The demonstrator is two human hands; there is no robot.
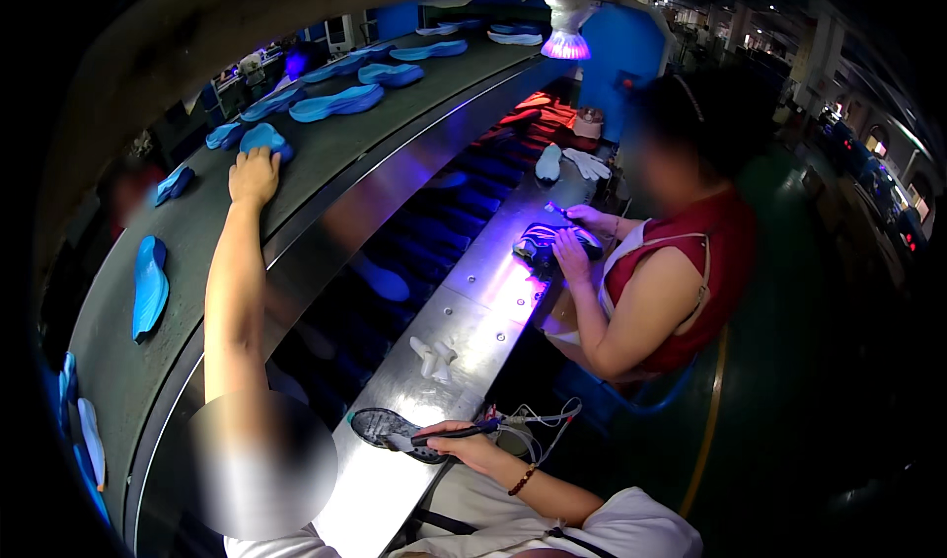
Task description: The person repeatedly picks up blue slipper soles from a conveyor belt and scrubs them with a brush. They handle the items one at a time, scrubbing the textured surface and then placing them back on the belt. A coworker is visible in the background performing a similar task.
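Stretched up and forward, my left arm reaches onto the dark conveyor belt (pixel 225 252). There my left hand (pixel 254 178) grips the near end of a blue shoe sole (pixel 266 140), its fingertips partly hidden. Low over the metal bench (pixel 472 306), my right hand (pixel 462 442) is closed round a dark-handled brush (pixel 434 436). The brush's pale tip rests at the inside of a black shoe sole (pixel 373 423), which lies flat on the bench. Thin pale tubes (pixel 552 418) run by the handle's rear end.
More blue soles (pixel 150 287) lie along the belt. Several white pieces (pixel 432 359) sit on the bench. To the right, a seated co-worker (pixel 661 301) works on a dark shoe part (pixel 538 247) with a brush. A purple-lit lamp (pixel 566 40) hangs above; a shelf with soles (pixel 380 280) runs under the belt.
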